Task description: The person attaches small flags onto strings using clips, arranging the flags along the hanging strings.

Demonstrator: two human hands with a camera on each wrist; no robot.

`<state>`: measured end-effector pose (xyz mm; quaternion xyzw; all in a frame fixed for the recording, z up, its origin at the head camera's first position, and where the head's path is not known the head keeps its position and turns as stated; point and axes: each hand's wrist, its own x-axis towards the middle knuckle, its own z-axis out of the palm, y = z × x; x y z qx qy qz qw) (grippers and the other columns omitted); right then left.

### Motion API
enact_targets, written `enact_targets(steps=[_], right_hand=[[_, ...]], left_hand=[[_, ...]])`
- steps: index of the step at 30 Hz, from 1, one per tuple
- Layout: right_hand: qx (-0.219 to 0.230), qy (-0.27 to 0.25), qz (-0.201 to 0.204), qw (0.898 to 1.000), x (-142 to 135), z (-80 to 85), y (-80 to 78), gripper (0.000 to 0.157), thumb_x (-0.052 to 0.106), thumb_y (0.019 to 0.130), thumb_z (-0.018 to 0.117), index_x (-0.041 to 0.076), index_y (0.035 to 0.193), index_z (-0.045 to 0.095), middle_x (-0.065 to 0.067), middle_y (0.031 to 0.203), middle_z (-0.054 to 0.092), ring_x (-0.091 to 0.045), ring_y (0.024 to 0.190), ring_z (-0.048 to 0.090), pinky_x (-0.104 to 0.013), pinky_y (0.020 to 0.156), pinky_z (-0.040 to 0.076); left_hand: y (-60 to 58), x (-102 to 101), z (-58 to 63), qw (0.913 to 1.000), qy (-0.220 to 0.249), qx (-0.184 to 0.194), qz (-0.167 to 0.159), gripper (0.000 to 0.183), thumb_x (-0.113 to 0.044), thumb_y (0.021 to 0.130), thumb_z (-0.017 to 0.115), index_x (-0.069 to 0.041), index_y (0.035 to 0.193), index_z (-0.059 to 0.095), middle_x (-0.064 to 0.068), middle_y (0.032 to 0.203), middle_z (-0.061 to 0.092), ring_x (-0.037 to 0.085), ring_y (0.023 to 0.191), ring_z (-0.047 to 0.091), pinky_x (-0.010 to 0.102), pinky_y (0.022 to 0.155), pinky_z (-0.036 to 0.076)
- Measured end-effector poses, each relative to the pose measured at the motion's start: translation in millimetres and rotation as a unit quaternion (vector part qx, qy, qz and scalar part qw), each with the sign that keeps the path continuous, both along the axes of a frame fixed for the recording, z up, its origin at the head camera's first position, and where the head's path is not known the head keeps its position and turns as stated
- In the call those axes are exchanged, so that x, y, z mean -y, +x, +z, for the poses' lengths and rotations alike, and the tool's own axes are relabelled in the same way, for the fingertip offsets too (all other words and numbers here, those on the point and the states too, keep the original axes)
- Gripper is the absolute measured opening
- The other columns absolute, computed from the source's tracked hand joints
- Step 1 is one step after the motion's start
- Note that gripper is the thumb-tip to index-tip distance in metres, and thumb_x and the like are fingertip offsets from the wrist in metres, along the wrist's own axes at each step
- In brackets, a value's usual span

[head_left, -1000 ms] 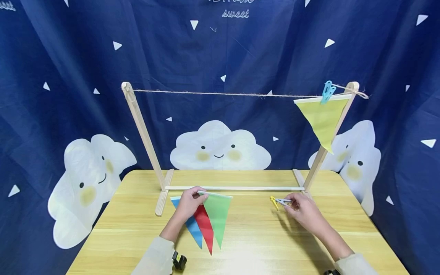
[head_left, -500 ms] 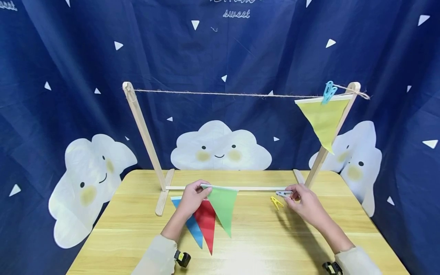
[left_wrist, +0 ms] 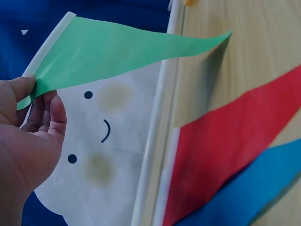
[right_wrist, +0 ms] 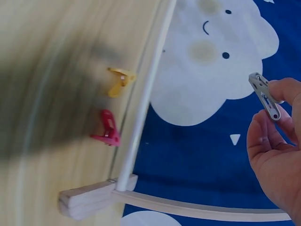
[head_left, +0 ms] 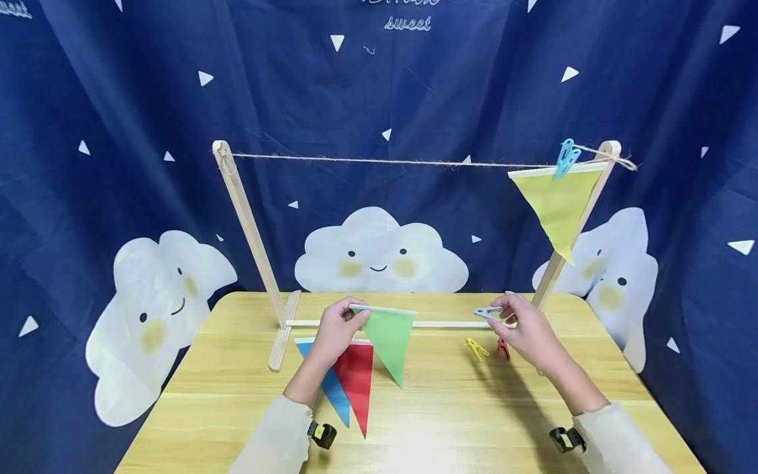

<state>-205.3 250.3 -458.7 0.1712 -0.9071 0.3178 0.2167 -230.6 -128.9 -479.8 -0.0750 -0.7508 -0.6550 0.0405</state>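
Fingers (left_wrist: 57,117), left hand (head_left: 340,332): pinched the green flag (head_left: 391,336) at one corner of its white hem (left_wrist: 49,44), higher than the rod (head_left: 450,324). Right hand (head_left: 526,332): thumb and fingers pinched a grey peg (right_wrist: 264,96), also higher than the rod; on my feed I could not tell whether its mouth was squeezed apart. Handling, as I judged it: needed hem level, grip kept to the corner, peg squeezed only at its tail. Green flag: thin, smooth triangle; cloth or paper, I could not say. Red flag (head_left: 357,375), blue flag (head_left: 335,396): similar triangles, overlapped on the rod's near side. Yellow peg (right_wrist: 120,81), red peg (right_wrist: 109,132): plastic-looking, splayed, near the rod's right end. String (head_left: 379,160): fuzzy twine, well above the rod.
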Motion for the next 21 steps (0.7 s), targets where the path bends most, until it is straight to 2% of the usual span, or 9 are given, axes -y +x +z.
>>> enact_targets(steps=[2, 7, 11, 16, 21], right_hand=[[-0.005, -0.002, 0.001, 1.000, 1, 4.4, -2.1, 0.028, 0.000, 0.082, 0.083, 0.002, 0.105, 0.067, -0.009, 0.089, 0.065, -0.020, 0.077, 0.065, -0.032, 0.067, 0.058], [-0.012, -0.011, 0.002, 1.000, 3, 14.6, -5.3, 0.028, -0.001, 0.083, 0.082, 0.002, 0.106, 0.068, -0.010, 0.092, 0.065, -0.022, 0.078, 0.065, -0.030, 0.069, 0.058], [-0.019, -0.023, 0.002, 1.000, 6, 20.9, -6.8, 0.029, -0.001, 0.083, 0.083, 0.001, 0.108, 0.068, -0.010, 0.094, 0.065, -0.022, 0.080, 0.065, -0.029, 0.070, 0.058], [-0.038, -0.038, -0.001, 0.999, 9, 30.1, -8.9, 0.031, -0.001, 0.082, 0.084, -0.001, 0.108, 0.067, -0.011, 0.095, 0.066, -0.023, 0.081, 0.065, -0.018, 0.072, 0.053], [-0.053, -0.051, 0.000, 0.997, 13, 41.7, -11.1, 0.032, -0.004, 0.080, 0.085, -0.001, 0.106, 0.066, -0.011, 0.092, 0.066, -0.020, 0.079, 0.063, -0.006, 0.072, 0.046]], left_hand=[[-1.4, -2, 3.9, 1.0000, 0.003, -0.006, 0.000, 0.010, -0.007, 0.096, 0.073, -0.001, 0.104, 0.073, 0.005, 0.084, 0.064, 0.017, 0.068, 0.056, 0.023, 0.063, 0.049], [-2.5, -5, 14.5, 0.9997, 0.009, -0.024, -0.001, 0.010, -0.005, 0.095, 0.072, 0.000, 0.104, 0.073, 0.009, 0.094, 0.066, 0.011, 0.067, 0.053, 0.022, 0.064, 0.049], [-3.9, -7, 20.5, 0.9995, 0.003, -0.032, 0.001, 0.010, -0.005, 0.095, 0.073, -0.001, 0.104, 0.073, 0.012, 0.096, 0.067, 0.013, 0.068, 0.054, 0.021, 0.065, 0.049], [-6.2, -9, 30.4, 0.9993, 0.001, -0.037, 0.007, 0.010, -0.007, 0.095, 0.073, -0.002, 0.103, 0.074, 0.009, 0.089, 0.065, 0.015, 0.071, 0.056, 0.021, 0.066, 0.050], [-6.8, -12, 41.5, 0.9992, 0.007, -0.038, 0.006, 0.012, -0.006, 0.095, 0.073, 0.000, 0.106, 0.073, 0.010, 0.094, 0.066, 0.013, 0.076, 0.059, 0.022, 0.070, 0.054]])
